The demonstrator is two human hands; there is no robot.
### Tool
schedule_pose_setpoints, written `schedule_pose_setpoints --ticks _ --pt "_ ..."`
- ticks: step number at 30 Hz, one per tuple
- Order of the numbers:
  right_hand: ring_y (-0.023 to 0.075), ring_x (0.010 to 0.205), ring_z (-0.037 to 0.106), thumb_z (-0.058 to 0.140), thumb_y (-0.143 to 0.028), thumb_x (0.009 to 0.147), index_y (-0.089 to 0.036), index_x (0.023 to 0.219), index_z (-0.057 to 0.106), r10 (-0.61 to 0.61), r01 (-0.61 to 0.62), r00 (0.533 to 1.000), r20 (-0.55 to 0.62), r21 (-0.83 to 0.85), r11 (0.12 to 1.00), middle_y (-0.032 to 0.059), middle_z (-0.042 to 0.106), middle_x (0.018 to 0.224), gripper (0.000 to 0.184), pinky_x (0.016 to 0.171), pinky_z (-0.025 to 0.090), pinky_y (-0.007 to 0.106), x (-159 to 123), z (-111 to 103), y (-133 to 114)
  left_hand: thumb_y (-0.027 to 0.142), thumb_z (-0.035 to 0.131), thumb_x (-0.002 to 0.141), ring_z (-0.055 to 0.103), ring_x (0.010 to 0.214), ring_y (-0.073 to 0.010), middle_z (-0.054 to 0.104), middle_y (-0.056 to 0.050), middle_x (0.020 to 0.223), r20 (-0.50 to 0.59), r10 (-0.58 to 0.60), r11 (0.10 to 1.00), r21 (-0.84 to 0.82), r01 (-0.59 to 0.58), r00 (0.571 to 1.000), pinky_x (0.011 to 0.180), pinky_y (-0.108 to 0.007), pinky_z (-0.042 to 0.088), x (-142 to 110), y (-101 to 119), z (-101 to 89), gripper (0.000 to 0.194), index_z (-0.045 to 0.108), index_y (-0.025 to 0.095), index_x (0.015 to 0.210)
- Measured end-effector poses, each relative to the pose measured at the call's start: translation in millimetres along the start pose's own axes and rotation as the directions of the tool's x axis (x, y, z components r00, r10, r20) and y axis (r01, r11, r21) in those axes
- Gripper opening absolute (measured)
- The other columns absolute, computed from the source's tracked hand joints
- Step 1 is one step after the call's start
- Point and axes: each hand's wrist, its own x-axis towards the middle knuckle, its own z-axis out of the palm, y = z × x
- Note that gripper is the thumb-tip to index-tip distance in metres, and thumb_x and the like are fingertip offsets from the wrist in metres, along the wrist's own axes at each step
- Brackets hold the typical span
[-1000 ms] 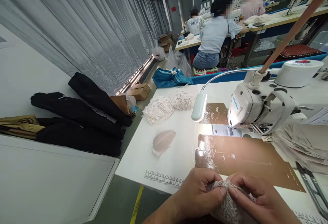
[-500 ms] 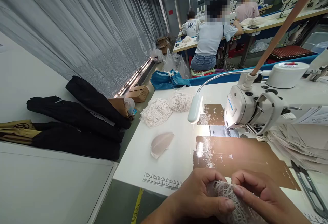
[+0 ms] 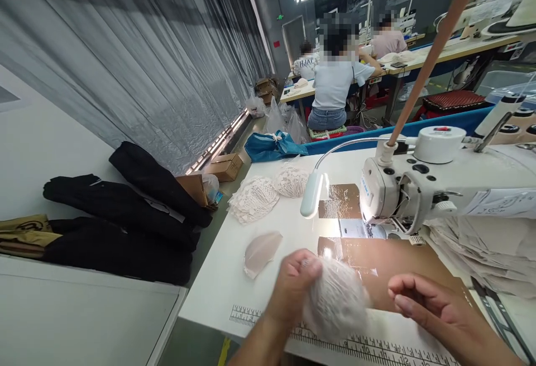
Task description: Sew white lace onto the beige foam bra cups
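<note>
My left hand [image 3: 299, 274] grips a cream lace bra cup [image 3: 337, 299] by its upper left edge, holding it over the front of the white table [image 3: 218, 277]. The cup is a little blurred. To its right, my right hand [image 3: 427, 302] is apart from the lace, with fingers curved, thumb and forefinger separated and nothing between them. Beyond the left hand lies a thin beige fabric piece [image 3: 262, 254]. Farther back, two more lace cups, a nearer one [image 3: 254, 200] and a farther one [image 3: 292, 181], rest side by side.
A sewing machine [image 3: 385, 187] with a lamp [image 3: 310, 194] stands at the right. Brown tape covers [image 3: 402, 260] the surface before it. Stacked fabric pieces [image 3: 481, 254] and dark scissors [image 3: 498, 313] lie far right. A ruler strip [image 3: 364, 349] runs along the front edge. A co-worker [image 3: 335, 84] sits ahead.
My left hand has raised the lace cup and swung it forward and left. My right hand has let go of the lace and moved right. The camera view has tilted up slightly.
</note>
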Motion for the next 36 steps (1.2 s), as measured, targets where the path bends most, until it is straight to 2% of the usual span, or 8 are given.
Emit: schedule_pose_setpoints --ticks 2,5,7,10,17,25,29,36 --pt "0.0197 0.077 0.062 0.061 -0.061 0.078 -0.023 0.079 0.065 -0.015 0.011 0.998 -0.068 -0.057 0.998 0.0018 0.066 0.082 0.038 0.062 0.049 0.022 0.1 -10.9 4.0 0.047 0.059 0.085 0.043 0.056 -0.0106 0.046 0.003 0.060 -0.099 0.244 0.912 0.361 -0.194 0.965 0.057 -0.023 0.036 10.1 21.5 -11.1 0.036 0.048 0.017 0.068" --pt "0.0210 0.079 0.064 0.056 -0.059 0.083 -0.024 0.083 0.064 -0.088 0.070 0.992 -0.086 -0.188 0.980 0.0014 0.068 0.083 0.036 0.058 0.048 0.023 6.0 -22.5 9.4 0.025 0.042 0.093 0.046 0.062 -0.0141 0.048 -0.001 0.064 0.158 0.520 0.316 0.878 -0.361 0.839 0.060 -0.026 0.037 36.4 27.9 -2.9 0.029 0.047 0.018 0.066" --pt "0.0230 0.084 0.065 0.051 -0.056 0.087 -0.025 0.089 0.066 -0.152 0.127 0.986 -0.067 -0.283 0.951 0.0020 0.070 0.087 0.035 0.061 0.049 0.026 15.8 -26.6 11.5 0.014 0.041 0.089 0.050 0.069 -0.0177 0.052 -0.005 0.068 0.418 0.440 -0.058 0.897 -0.439 0.795 0.065 -0.030 0.039 57.0 12.2 20.0 0.026 0.049 0.018 0.064" --pt "0.0226 0.082 0.067 0.042 -0.046 0.092 -0.025 0.096 0.067 -0.238 0.231 0.970 0.046 -0.472 0.851 0.0023 0.072 0.089 0.033 0.067 0.052 0.031 35.6 -29.0 11.9 0.007 0.050 0.080 0.048 0.060 -0.0176 0.050 -0.003 0.060 0.538 0.314 -0.158 0.842 -0.516 0.782 0.060 -0.031 0.038 75.2 -22.0 63.0 0.020 0.052 0.017 0.063" --pt "0.0187 0.082 0.065 0.033 -0.020 0.095 -0.022 0.094 0.066 -0.296 0.381 0.923 0.246 -0.692 0.613 0.0047 0.068 0.093 0.033 0.072 0.051 0.031 56.8 -15.9 17.1 0.022 0.056 0.080 0.053 0.068 -0.0238 0.061 -0.012 0.074 0.548 0.212 -0.178 0.836 -0.519 0.809 0.063 -0.037 0.041 41.4 -33.2 93.2 0.017 0.065 0.009 0.087" --pt "0.0218 0.068 0.058 0.044 -0.005 0.078 -0.021 0.083 0.065 -0.414 0.435 0.869 0.270 -0.817 0.379 0.0049 0.059 0.080 0.027 0.054 0.042 0.031 52.9 -3.3 40.2 0.034 0.049 0.093 0.053 0.058 -0.0109 0.061 0.001 0.065 0.658 -0.141 0.552 0.673 -0.493 0.740 0.055 -0.020 0.041 46.3 22.6 42.8 0.029 0.067 0.016 0.079" --pt "0.0236 0.075 0.062 0.040 0.002 0.074 -0.021 0.097 0.068 -0.493 0.451 0.829 0.265 -0.838 0.306 0.0075 0.064 0.087 0.043 0.059 0.050 0.033 54.1 -4.6 46.9 0.023 0.044 0.094 0.060 0.084 -0.0191 0.069 -0.009 0.097 0.630 0.221 0.321 0.674 -0.665 0.745 0.078 -0.029 0.048 60.4 0.3 46.2 0.027 0.069 0.014 0.099" --pt "0.0216 0.079 0.066 0.043 0.007 0.067 -0.024 0.113 0.066 -0.585 0.329 0.792 0.176 -0.930 0.166 0.0070 0.070 0.106 0.060 0.060 0.055 0.029 58.8 -0.3 47.4 0.018 0.045 0.093 0.060 0.084 -0.0212 0.069 -0.013 0.114 0.660 0.347 0.136 0.667 -0.732 0.666 0.078 -0.037 0.052 85.6 -31.9 48.1 0.029 0.067 0.013 0.110"
